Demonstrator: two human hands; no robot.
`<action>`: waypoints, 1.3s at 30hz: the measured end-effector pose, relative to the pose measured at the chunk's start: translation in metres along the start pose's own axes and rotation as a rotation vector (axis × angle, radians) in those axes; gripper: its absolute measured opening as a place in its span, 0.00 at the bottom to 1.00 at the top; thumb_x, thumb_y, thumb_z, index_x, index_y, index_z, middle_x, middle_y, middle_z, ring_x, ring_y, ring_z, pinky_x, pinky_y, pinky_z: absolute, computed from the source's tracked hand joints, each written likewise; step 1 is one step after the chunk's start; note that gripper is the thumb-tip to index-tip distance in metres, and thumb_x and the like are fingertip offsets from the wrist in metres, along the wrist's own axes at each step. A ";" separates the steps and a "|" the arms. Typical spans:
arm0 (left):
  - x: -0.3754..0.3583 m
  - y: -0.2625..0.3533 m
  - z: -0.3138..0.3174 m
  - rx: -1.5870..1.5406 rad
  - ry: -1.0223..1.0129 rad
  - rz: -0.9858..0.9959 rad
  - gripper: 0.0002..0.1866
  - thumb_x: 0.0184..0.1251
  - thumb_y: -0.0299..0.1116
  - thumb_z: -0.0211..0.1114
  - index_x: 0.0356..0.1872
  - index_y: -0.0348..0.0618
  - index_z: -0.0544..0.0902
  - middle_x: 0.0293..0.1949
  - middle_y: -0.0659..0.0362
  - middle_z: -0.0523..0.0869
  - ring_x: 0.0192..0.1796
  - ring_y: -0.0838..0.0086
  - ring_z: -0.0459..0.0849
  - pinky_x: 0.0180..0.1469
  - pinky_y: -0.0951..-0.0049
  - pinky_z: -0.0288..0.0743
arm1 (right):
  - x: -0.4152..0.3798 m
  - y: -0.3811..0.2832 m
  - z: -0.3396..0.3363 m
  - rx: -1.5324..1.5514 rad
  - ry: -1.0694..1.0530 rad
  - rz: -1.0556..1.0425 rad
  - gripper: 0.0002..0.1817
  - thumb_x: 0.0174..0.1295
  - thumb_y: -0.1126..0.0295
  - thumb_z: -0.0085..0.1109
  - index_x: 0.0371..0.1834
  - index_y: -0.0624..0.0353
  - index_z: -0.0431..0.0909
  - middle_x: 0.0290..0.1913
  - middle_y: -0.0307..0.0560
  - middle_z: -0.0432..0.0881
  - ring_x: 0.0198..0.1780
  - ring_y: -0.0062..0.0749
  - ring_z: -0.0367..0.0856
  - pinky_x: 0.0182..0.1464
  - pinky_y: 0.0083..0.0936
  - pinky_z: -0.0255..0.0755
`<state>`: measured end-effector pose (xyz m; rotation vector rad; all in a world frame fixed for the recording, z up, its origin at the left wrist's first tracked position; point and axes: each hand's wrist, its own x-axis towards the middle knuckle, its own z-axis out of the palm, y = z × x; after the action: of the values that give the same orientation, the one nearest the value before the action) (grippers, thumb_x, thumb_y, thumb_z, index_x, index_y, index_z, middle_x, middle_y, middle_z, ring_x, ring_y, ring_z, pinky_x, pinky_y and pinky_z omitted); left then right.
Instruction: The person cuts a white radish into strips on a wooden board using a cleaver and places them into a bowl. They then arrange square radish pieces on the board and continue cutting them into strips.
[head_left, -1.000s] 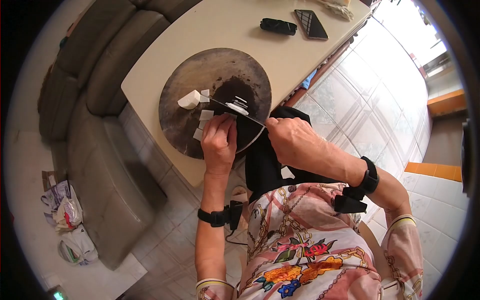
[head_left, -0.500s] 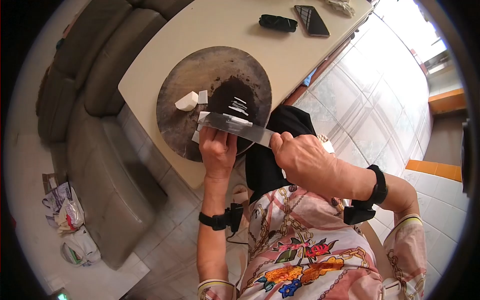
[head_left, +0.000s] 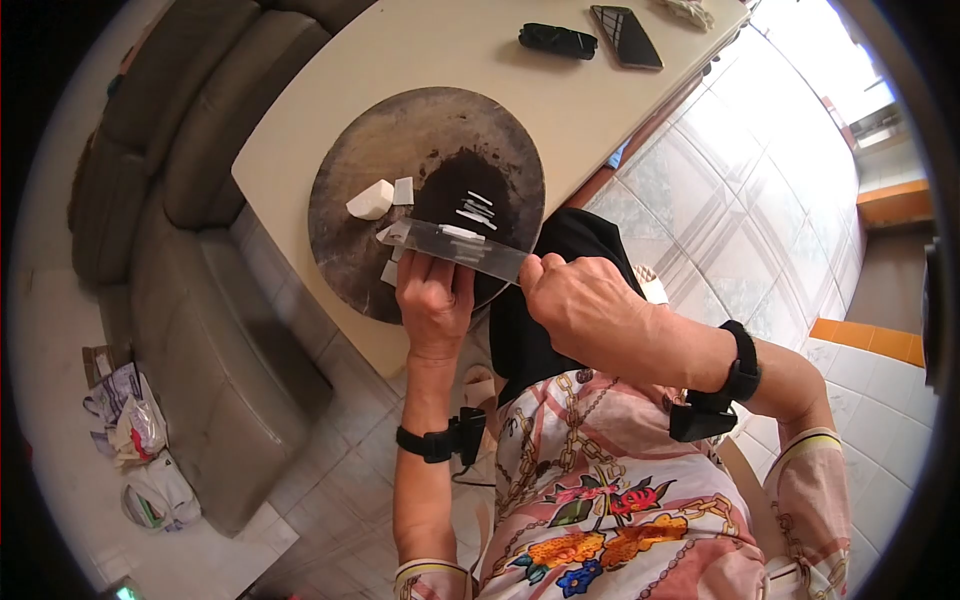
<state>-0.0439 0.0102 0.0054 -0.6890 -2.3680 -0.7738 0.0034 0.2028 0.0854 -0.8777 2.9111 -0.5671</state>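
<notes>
My right hand [head_left: 580, 300] is closed around the handle end of a knife [head_left: 490, 259]. Its broad blade slants up and left across the round wooden chopping board [head_left: 350, 145]. Fingers bent, my left hand [head_left: 434, 300] presses at the board's near edge against white slices [head_left: 392, 271]. The blade hides its fingertips and part of the slices. Thin white strips [head_left: 477, 212] lie on the dark wet patch beyond the blade. A white block [head_left: 371, 200], whose kind I cannot make out, sits farther left beside a flat square slice [head_left: 403, 191].
The board rests on a cream table [head_left: 290, 150]. Toward the far edge are a black glasses case [head_left: 557, 40] and a phone [head_left: 627, 37]. A grey leather sofa [head_left: 215, 350] stands at the left, with bags [head_left: 160, 490] on the floor beside it.
My right hand and the knife have shifted slightly left, and the blade now reaches farther past my left fingers. My left hand stays nearly in place.
</notes>
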 end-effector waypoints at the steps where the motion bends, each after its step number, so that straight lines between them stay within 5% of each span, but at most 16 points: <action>1: -0.003 0.000 -0.001 -0.016 -0.031 -0.044 0.10 0.49 0.21 0.67 0.36 0.36 0.84 0.39 0.51 0.84 0.43 0.51 0.80 0.48 0.58 0.76 | 0.001 0.001 0.002 0.041 -0.002 0.024 0.13 0.43 0.82 0.55 0.34 0.73 0.69 0.25 0.58 0.76 0.25 0.48 0.80 0.25 0.36 0.71; 39: 0.000 0.000 0.000 -0.038 0.000 -0.017 0.08 0.49 0.20 0.66 0.33 0.36 0.83 0.37 0.54 0.82 0.41 0.56 0.80 0.46 0.61 0.75 | 0.009 0.000 -0.001 0.183 -0.012 0.047 0.11 0.43 0.82 0.56 0.31 0.72 0.68 0.21 0.60 0.76 0.24 0.56 0.79 0.25 0.43 0.72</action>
<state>-0.0438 0.0103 0.0051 -0.6857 -2.3675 -0.8284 -0.0045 0.1986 0.0872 -0.7849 2.8048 -0.8054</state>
